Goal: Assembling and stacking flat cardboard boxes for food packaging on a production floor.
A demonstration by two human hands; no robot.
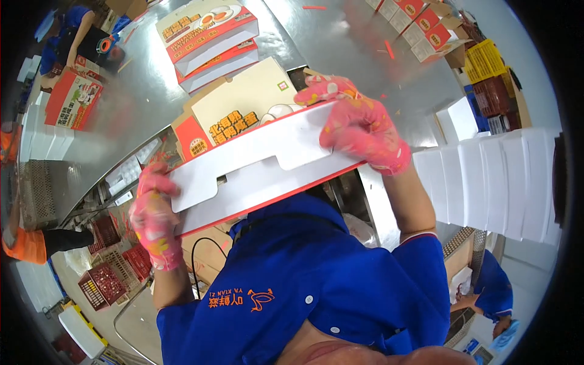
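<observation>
While both hands hold it, white box (258, 190): head view, at the near side of the metal table (340, 33).
Left hand (155, 213): gloved, curled round the left end.
Right hand (362, 128): gloved, closed on the right end, farther off.
Notched flap (243, 155): apparently being shaped; next move likely calls for even pressure.
Printed boxes (210, 45): stacked far.

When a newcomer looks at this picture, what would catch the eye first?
Probably the pink-gloved left hand and right hand, holding a red-edged white carton by its ends across the middle. Below, the person's blue shirt fills much of the lower picture. Above, printed cartons are stacked on the shiny metal table.
</observation>
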